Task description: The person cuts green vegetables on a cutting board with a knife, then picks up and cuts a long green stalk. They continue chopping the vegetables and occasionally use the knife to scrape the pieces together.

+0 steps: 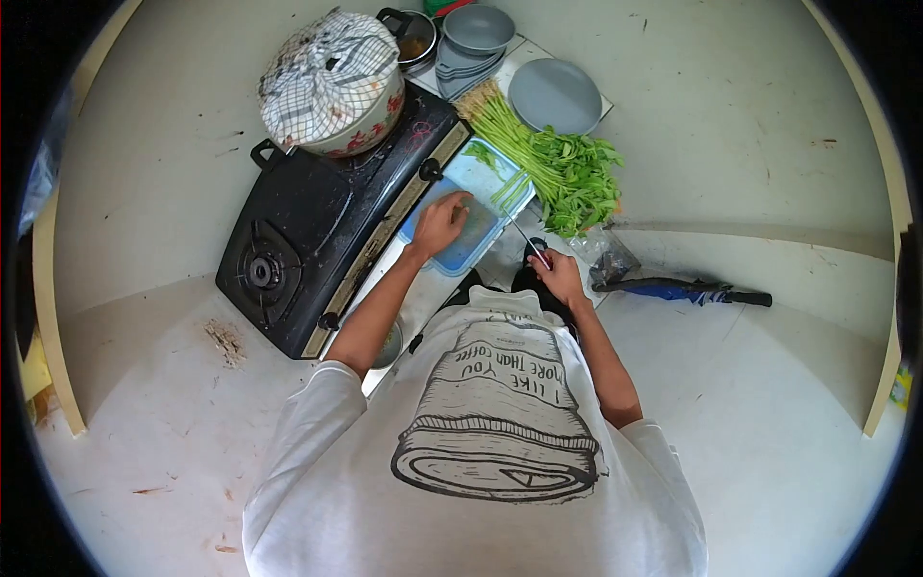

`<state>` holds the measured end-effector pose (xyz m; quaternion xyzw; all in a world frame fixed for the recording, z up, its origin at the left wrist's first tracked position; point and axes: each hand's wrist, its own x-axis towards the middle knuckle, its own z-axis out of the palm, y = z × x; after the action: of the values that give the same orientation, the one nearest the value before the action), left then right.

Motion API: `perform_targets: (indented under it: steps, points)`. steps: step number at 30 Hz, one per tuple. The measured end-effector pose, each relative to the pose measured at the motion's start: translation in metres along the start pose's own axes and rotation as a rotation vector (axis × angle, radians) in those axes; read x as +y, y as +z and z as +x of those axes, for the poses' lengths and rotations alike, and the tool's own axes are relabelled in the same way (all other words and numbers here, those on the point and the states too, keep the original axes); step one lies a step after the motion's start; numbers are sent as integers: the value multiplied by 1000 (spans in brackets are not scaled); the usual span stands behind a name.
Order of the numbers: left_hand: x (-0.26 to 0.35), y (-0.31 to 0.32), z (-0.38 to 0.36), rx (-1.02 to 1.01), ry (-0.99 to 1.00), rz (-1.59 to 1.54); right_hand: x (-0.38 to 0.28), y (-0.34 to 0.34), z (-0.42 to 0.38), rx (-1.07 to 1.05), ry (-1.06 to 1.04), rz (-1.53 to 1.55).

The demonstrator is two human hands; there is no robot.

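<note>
My right hand [560, 277] is wrapped round the handle of a knife [527, 236], whose thin blade points up and left toward the blue tray. My left hand [442, 223] is over a blue plastic tray [463, 260], its fingers bent toward the tray's middle; whether they hold anything is too small to tell. Cut green pieces [481, 154] lie at the tray's upper end. A large bunch of leafy greens [577, 168] with long stems rests beside the tray, its roots toward the grey plates.
A black gas stove [288, 207] stands left of the tray, bearing a large cloth-covered pot [361, 130]. Behind are a small pan [413, 43], a grey bowl [479, 29] and a grey plate [555, 96]. A folded umbrella [687, 290] lies at right, near a clear plastic bag [606, 255].
</note>
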<state>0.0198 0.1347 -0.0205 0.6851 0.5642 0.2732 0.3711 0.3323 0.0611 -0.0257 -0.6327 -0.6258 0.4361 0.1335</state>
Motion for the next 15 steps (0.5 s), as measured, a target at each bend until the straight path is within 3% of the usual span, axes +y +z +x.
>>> perform_targets:
  steps: [15]
  points:
    - [-3,49,111,-231,174,457,11,-46,6,-42,-13,-128]
